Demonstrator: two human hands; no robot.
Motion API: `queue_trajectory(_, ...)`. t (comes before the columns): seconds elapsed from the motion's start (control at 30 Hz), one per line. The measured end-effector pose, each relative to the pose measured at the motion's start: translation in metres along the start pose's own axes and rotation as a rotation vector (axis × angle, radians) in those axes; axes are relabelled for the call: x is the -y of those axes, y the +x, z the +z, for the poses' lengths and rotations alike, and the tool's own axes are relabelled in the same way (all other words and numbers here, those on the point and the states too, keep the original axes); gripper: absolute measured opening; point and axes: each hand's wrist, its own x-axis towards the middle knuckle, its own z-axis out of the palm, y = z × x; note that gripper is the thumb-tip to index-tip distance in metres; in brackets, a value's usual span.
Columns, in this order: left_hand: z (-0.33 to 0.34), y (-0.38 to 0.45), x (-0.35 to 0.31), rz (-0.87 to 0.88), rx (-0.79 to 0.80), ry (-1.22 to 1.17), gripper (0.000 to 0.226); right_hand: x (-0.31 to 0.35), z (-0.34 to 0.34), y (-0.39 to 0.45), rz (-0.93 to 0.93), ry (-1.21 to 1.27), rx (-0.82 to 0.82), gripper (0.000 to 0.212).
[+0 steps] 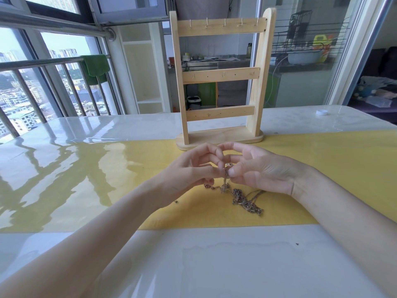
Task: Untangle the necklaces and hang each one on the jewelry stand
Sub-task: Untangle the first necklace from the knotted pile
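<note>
I am looking into a home, a high-rise flat's enclosed balcony. At the frame's left, a railing (43, 62) with a green towel (95, 66) fronts city rooftops. Behind glass at upper centre and right I see a kitchen counter (214, 61) and a dish rack (309, 39). The glossy tabletop (86, 130) fills the lower frame.

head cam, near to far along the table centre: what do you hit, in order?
Tangled necklaces on the yellow strip → both hands, left hand and right hand, pinching a chain lifted from the pile → wooden jewelry stand, hooks bare → kitchen counter behind the glass.
</note>
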Motion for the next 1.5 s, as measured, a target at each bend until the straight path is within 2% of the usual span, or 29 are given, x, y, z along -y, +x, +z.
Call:
queue_trajectory(0.17, -0.002, 0.000, 0.002, -0.007, -0.031, -0.026, 0.019, -0.001, -0.002, 0.005, 0.008, 0.187, -0.042, 0.063)
queue_trajectory(0.33, 0.001, 0.002, 0.004, -0.037, -0.114, -0.020, 0.016, -0.001, 0.004, 0.005, -0.008, 0.208, -0.104, 0.059)
queue_trajectory(0.43, 0.008, 0.003, 0.004, -0.034, -0.253, 0.151, 0.010, -0.004, 0.012, 0.008, -0.055, 0.091, -0.243, 0.045)
queue_trajectory(0.5, 0.012, 0.004, 0.006, -0.020, -0.390, 0.295, 0.018, -0.006, 0.018, 0.010, -0.104, -0.043, -0.340, 0.038)
queue_trajectory(0.67, 0.015, 0.005, 0.007, 0.016, -0.580, 0.422, 0.023, -0.009, 0.030, 0.013, -0.215, -0.276, -0.502, 0.029)
queue_trajectory(0.8, 0.014, 0.003, 0.008, 0.011, -0.586, 0.438, 0.020, -0.012, 0.030, 0.015, -0.230, -0.400, -0.546, 0.025)
queue_trajectory(1.07, 0.008, 0.003, 0.005, -0.054, -0.578, 0.174, 0.012, -0.012, 0.021, 0.012, -0.218, -0.174, -0.452, 0.027)
queue_trajectory(1.3, 0.009, 0.004, 0.004, -0.060, -0.537, 0.203, 0.010, -0.011, 0.019, 0.011, -0.210, -0.265, -0.449, 0.033)
queue_trajectory(1.5, 0.010, 0.003, 0.004, -0.014, -0.537, 0.298, 0.011, -0.009, 0.021, 0.010, -0.199, -0.328, -0.432, 0.029)
